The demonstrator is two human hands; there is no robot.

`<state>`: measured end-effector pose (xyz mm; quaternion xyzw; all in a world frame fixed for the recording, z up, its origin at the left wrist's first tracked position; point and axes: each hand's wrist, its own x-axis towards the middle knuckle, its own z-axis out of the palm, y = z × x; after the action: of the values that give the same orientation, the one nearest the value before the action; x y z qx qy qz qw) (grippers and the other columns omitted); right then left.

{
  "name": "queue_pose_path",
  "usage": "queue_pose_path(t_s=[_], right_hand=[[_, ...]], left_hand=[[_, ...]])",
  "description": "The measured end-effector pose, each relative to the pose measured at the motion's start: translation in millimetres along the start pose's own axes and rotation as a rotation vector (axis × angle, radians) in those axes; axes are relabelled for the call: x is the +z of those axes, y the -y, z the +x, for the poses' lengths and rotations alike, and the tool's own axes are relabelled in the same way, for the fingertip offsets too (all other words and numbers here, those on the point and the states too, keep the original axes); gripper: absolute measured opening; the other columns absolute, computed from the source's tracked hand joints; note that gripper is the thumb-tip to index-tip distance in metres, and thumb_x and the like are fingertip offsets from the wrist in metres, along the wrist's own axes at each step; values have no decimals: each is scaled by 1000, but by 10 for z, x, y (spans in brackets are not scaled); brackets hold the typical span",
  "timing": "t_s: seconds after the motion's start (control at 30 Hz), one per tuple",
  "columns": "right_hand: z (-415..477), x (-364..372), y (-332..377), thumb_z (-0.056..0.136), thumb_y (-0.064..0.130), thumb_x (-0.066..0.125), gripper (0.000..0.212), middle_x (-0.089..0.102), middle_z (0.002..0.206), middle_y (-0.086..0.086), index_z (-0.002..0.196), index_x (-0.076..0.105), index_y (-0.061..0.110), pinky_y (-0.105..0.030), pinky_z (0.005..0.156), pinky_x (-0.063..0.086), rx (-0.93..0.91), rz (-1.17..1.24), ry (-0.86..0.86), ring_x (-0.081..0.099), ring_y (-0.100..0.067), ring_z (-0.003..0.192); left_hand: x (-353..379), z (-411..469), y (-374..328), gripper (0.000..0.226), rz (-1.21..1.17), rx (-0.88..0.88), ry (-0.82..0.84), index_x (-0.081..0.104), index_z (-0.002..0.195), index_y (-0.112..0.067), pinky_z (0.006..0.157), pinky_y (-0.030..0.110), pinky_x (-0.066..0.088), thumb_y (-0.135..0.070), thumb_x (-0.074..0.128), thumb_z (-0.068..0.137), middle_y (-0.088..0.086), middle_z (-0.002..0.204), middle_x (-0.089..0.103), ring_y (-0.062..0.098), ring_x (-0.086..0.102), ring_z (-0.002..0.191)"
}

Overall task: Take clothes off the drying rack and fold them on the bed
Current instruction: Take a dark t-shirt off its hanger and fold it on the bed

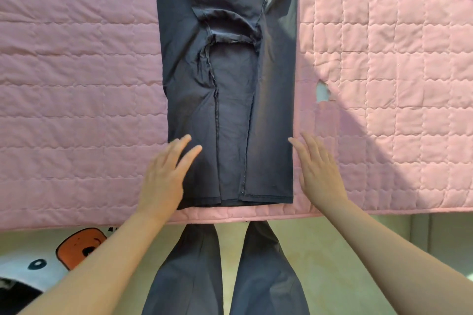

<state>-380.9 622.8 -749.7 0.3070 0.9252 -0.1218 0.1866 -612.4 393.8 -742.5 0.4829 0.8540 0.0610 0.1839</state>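
Navy garment (230, 110) lies flat on pink quilted bed (76, 84), near end between the hands. Fingers of left hand (163, 176) straight, over its edge; right hand (317, 169) flat, just beside the other edge. Neither grips anything.

Dark trousers (227, 89) are laid lengthwise at frame centre on a pink quilt (76, 71). The left hand (163, 176) and right hand (317, 171) are held flat at their lower edges.
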Motion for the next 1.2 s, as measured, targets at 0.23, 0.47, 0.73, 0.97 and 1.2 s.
queue_pose_path(t_s=[0.23, 0.47, 0.73, 0.97, 1.2], right_hand=[[380, -22, -199, 87, -8, 17, 77, 14, 161, -6, 154, 15, 29, -47, 114, 24, -505, -432, 70, 21, -31, 146], [567, -39, -51, 85, -6, 25, 79, 13, 161, -5, 154, 16, 32, -47, 117, 13, -670, -436, 173, 19, -29, 147], [507, -225, -40, 72, -11, 35, 96, -4, 159, 14, 153, 13, 34, -28, 117, -13, -576, -2, 486, -11, -10, 147], [976, -761, 88, 95, 19, 58, 13, 71, 93, 2, 85, 66, 18, -22, 90, 50, 320, 1169, 380, 65, -3, 90], [1412, -555, 43, 81, 53, 69, 48, 71, 112, 4, 113, 67, 17, -32, 91, 52, 712, 1370, 264, 68, -14, 100]], left_hand=[[0, 229, 664, 100, 430, 548, 216, 22, 153, -20, 118, 50, 18, 26, 48, 68, 8, 161, 14, 30, 18, 147], [124, 370, 561, 90, 422, 587, 384, 11, 154, -30, 120, 47, 2, 7, 26, 73, 8, 162, 8, 26, -3, 148], [-135, 190, 538, 93, 106, 447, 711, -7, 147, -49, 119, 35, -15, 4, 35, 82, -14, 157, -23, 13, -27, 144], [-771, 1023, 475, 78, -1127, -603, 698, 55, 122, -33, 90, 17, 42, -82, 60, 62, -18, 120, 62, 0, 60, 109], [-421, 1453, 592, 44, -1254, -789, 199, 69, 102, -18, 65, 23, 50, -58, 62, 85, -3, 91, 71, 15, 66, 79]])
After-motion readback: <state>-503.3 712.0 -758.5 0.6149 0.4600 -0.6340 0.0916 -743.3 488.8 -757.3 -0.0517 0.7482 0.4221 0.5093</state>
